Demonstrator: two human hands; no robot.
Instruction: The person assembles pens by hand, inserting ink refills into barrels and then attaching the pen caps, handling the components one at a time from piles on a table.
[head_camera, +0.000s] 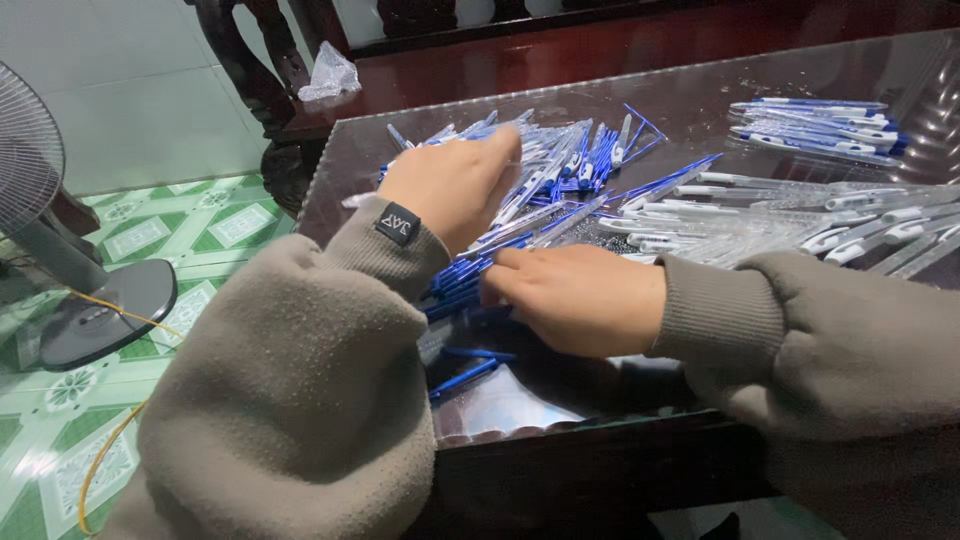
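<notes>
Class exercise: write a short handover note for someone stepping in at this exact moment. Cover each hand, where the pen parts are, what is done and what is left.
Left hand: lies on the mixed pile of blue and clear pen parts; grip hidden.
Right hand: fingers on a bunch of blue pen parts at the glass table edge; grip hidden.
Done: finished-looking pens lie grouped at the far right.
Left: the large loose heap and clear barrels.

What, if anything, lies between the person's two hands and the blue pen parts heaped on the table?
Nothing visible does. The left hand rests directly on the pile of pen parts, and the right hand lies against the blue refills at the pile's near edge.
</notes>
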